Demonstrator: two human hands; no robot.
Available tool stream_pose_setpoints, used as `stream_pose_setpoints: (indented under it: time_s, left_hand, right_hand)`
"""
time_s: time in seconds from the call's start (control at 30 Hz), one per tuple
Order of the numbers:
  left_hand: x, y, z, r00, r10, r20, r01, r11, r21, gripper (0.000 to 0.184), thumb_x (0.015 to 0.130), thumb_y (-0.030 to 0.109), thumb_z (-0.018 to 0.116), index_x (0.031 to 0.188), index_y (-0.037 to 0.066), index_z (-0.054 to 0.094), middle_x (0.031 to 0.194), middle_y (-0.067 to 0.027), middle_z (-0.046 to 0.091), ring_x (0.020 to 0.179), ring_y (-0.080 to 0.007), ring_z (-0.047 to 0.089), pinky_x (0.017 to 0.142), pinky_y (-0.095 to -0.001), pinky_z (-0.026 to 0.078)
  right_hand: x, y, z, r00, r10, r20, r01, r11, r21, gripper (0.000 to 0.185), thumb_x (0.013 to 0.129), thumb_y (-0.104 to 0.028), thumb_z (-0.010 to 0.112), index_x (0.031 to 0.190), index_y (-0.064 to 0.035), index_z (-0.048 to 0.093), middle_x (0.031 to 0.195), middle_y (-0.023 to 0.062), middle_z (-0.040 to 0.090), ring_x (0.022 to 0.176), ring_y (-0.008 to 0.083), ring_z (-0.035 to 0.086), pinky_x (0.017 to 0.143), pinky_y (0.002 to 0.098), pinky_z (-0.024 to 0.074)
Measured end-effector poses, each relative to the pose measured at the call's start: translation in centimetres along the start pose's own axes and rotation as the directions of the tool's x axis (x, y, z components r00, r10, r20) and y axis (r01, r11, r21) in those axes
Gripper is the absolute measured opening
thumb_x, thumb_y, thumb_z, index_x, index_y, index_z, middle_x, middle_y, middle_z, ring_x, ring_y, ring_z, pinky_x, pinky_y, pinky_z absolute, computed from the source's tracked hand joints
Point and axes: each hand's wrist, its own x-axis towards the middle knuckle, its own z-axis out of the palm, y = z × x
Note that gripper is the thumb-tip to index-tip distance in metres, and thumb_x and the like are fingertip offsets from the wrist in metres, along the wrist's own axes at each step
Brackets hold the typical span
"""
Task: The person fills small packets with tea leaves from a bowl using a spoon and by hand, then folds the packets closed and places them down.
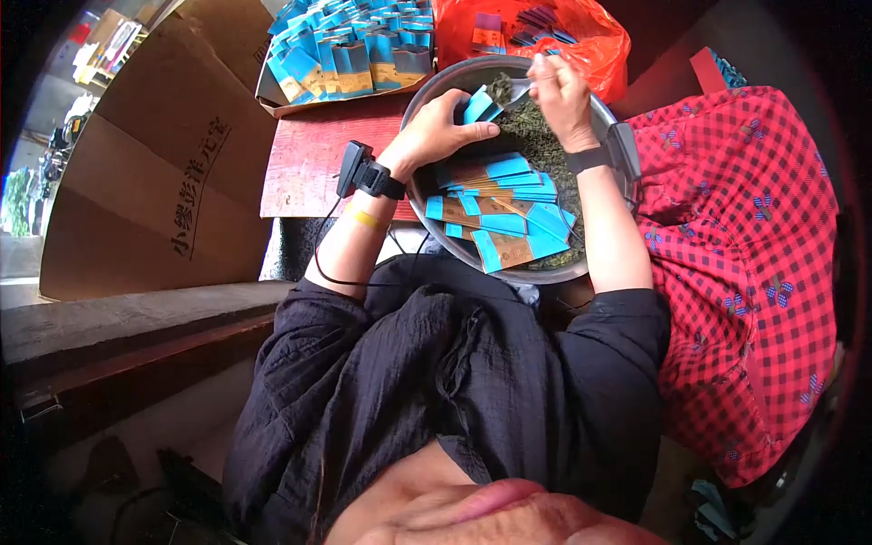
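Note:
My left hand (438,136) is closed around a small blue paper packet (479,106), held over the far left part of a metal basin (550,274). In my right hand (561,98) is a spoon (520,89), its handle mostly hidden by the fingers. A clump of dark green dried leaf (500,88) sits on the spoon, right at the packet's upper end. More loose dried leaf (536,133) lies in the basin. Several flat blue and brown packets (509,218) are piled on it, nearer to my body.
Many upright blue packets (350,68) crowd a shallow box on a red table (304,163). Behind the basin an orange-red plastic bag (599,45) holds more packets. A large cardboard box (154,154) stands at left; red checked cloth (736,272) drapes at right.

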Motion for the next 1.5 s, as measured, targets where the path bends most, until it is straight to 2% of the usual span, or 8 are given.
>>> stream_pose_setpoints:
  time_s: [0.07,0.27,0.33,0.43,0.7,1.0,1.4,1.5]
  left_hand:
    - [0.1,0.0,0.0,1.000,0.000,0.012,0.000,1.000,-0.012,0.059,0.075,0.042,0.078,0.109,-0.003,0.059,0.086,-0.0085,0.064,0.080,-0.0145,0.059,0.070,-0.0301,0.048]
    - [0.3,-0.4,-0.1,0.998,-0.012,0.060,0.014,0.999,-0.029,0.068,0.073,0.046,0.078,0.114,-0.005,0.057,0.105,-0.0207,0.065,0.100,-0.0270,0.063,0.086,-0.0358,0.048]
    - [0.1,-0.5,0.1,0.998,0.055,-0.013,-0.055,0.998,-0.020,0.058,0.075,0.041,0.079,0.106,-0.003,0.059,0.083,-0.0074,0.061,0.074,-0.0140,0.059,0.064,-0.0278,0.048]
    - [0.1,-0.5,0.1,1.000,0.001,0.008,-0.001,0.999,-0.037,0.058,0.075,0.042,0.079,0.107,-0.003,0.059,0.081,-0.0074,0.062,0.073,-0.0134,0.058,0.063,-0.0279,0.048]
    - [0.1,-0.3,0.0,1.000,0.031,-0.004,-0.031,0.999,-0.027,0.063,0.073,0.043,0.079,0.110,-0.003,0.059,0.084,-0.0102,0.063,0.075,-0.0152,0.060,0.065,-0.0296,0.048]
    - [0.0,-0.1,-0.1,1.000,0.019,-0.002,-0.019,1.000,0.018,0.067,0.073,0.045,0.078,0.112,-0.005,0.058,0.095,-0.0152,0.065,0.089,-0.0201,0.062,0.078,-0.0326,0.049]
    - [0.2,-0.5,0.1,0.999,0.033,0.022,-0.033,0.999,0.022,0.061,0.075,0.042,0.078,0.110,-0.005,0.059,0.091,-0.0134,0.064,0.085,-0.0180,0.061,0.075,-0.0319,0.049]
    - [0.1,0.6,-0.5,0.997,-0.031,0.077,0.031,0.999,0.008,0.063,0.074,0.044,0.078,0.110,-0.005,0.058,0.095,-0.0169,0.064,0.089,-0.0228,0.063,0.078,-0.0338,0.049]
  right_hand:
    - [-0.7,-2.0,0.7,0.950,-0.313,0.018,0.301,0.897,-0.325,0.024,0.091,-0.028,0.060,0.078,-0.0086,0.062,0.064,0.0112,0.062,0.062,0.0284,0.064,0.056,0.0372,0.0489]
    - [-0.5,-3.5,0.9,0.761,-0.644,0.079,0.623,0.692,-0.363,0.014,0.088,-0.020,0.064,0.078,-0.0106,0.058,0.062,0.0091,0.060,0.061,0.0287,0.063,0.056,0.0377,0.0488]
    - [-0.3,-2.7,0.1,0.797,-0.602,0.060,0.580,0.733,-0.356,0.018,0.090,-0.023,0.061,0.079,-0.0101,0.058,0.063,0.0105,0.060,0.061,0.0305,0.063,0.054,0.0393,0.0488]
    - [0.0,-1.0,-0.7,0.971,-0.237,-0.022,0.202,0.870,-0.449,0.029,0.095,-0.035,0.052,0.086,-0.0090,0.062,0.072,0.0127,0.065,0.070,0.0331,0.065,0.060,0.0402,0.0499]
    - [-1.4,3.7,1.8,0.951,0.171,0.258,-0.026,0.874,-0.485,0.036,0.094,-0.041,0.047,0.090,-0.0082,0.062,0.085,0.0189,0.067,0.084,0.0402,0.064,0.072,0.0499,0.0489]
    - [-0.1,3.1,1.3,0.841,0.467,0.274,-0.483,0.875,-0.010,0.039,0.097,-0.035,0.049,0.088,0.0006,0.062,0.071,0.0078,0.064,0.059,0.0124,0.061,0.057,0.0260,0.0504]
    - [-0.3,-0.7,0.6,0.997,0.032,0.068,-0.027,0.998,-0.064,0.032,0.098,-0.031,0.050,0.086,-0.0042,0.064,0.069,0.0009,0.063,0.060,0.0081,0.059,0.056,0.0240,0.0480]
    - [-1.3,-2.9,1.8,0.941,-0.302,0.149,0.333,0.904,-0.270,0.025,0.094,-0.032,0.054,0.083,-0.0107,0.062,0.069,0.0115,0.063,0.068,0.0310,0.064,0.060,0.0394,0.0503]
